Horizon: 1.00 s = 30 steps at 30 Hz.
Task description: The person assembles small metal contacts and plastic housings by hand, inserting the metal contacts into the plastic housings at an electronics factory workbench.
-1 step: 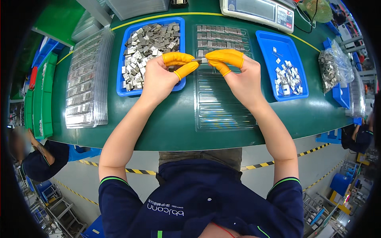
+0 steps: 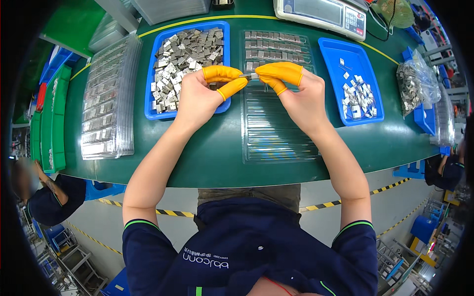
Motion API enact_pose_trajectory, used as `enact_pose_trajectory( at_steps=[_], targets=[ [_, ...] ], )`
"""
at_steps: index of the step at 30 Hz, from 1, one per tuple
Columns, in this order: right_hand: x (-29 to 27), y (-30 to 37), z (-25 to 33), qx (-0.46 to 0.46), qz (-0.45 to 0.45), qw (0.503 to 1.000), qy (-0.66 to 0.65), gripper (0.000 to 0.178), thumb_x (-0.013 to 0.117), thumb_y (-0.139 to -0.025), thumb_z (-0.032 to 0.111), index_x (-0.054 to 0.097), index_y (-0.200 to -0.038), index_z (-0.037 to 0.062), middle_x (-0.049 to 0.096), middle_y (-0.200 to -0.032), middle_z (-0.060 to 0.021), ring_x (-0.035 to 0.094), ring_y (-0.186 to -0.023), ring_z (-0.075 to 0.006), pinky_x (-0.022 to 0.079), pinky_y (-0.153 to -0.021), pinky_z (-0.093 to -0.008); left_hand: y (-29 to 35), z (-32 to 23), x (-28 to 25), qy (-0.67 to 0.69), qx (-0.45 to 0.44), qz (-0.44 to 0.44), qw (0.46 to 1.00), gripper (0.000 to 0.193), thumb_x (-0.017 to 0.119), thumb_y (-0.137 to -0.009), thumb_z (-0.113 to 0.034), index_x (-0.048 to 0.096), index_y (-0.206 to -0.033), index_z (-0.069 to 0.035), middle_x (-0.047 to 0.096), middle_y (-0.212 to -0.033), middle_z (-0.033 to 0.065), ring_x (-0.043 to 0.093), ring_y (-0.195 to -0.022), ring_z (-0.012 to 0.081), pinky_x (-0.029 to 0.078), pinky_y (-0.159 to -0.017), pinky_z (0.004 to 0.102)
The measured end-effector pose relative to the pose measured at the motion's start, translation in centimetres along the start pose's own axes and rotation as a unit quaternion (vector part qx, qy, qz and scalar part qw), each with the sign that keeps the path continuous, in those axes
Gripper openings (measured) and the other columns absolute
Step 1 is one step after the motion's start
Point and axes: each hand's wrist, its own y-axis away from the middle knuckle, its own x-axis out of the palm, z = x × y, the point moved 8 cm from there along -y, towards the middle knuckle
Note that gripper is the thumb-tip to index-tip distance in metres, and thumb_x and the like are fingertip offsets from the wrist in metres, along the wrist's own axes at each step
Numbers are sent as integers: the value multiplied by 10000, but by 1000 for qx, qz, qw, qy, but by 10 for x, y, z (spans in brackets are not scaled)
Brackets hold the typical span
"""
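Note:
In front of me, my left hand (image 2: pixel 200 98) and my right hand (image 2: pixel 303 96) meet, both with yellow finger cots on thumb and forefinger. Between the fingertips is a small silvery metal housing (image 2: pixel 250 76), pinched by my left hand. The right hand pinches a small part with thin wire leads (image 2: pixel 267 88) at its right end; the fingers mostly hide it. Beneath the hands lies a clear plastic tray (image 2: pixel 281 160), its far rows filled with metal pieces (image 2: pixel 274 46). A blue bin (image 2: pixel 148 106) of loose metal housings sits left, close to my left hand.
To the right is a blue tray (image 2: pixel 326 56) holding small white parts with leads. Stacked clear trays (image 2: pixel 108 98) and green bins (image 2: pixel 53 123) stand left. A scale (image 2: pixel 321 17) is at the back. A bag of metal parts (image 2: pixel 412 86) lies far right. Other people work at both sides.

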Motion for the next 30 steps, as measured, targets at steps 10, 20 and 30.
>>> enact_pose_trajectory(
  at_steps=[10,20,30],
  targets=[
    [14,6,-30,170,87,960,-206,175,700,-741,42,681,-913,15,676,-895,-54,624,-842,-135,478,-793,-255,5,-2,11,-69,32,63,995,179,733,-731,-65,699,-903,-25,595,-824,9,536,-727,78,437,-678,205],
    [16,3,-17,96,46,988,-115,137,690,-735,53,691,-869,25,661,-843,-73,613,-802,-190,468,-768,-276,10,-2,13,-10,42,21,999,177,683,-781,-48,680,-945,18,651,-843,52,599,-766,103,466,-707,211],
    [6,0,-12,72,63,988,-119,180,692,-736,42,693,-916,30,666,-865,-73,615,-814,-181,476,-762,-275,11,-4,16,33,9,26,999,183,677,-789,-67,677,-955,11,674,-873,81,630,-793,126,487,-705,232]
  ],
)
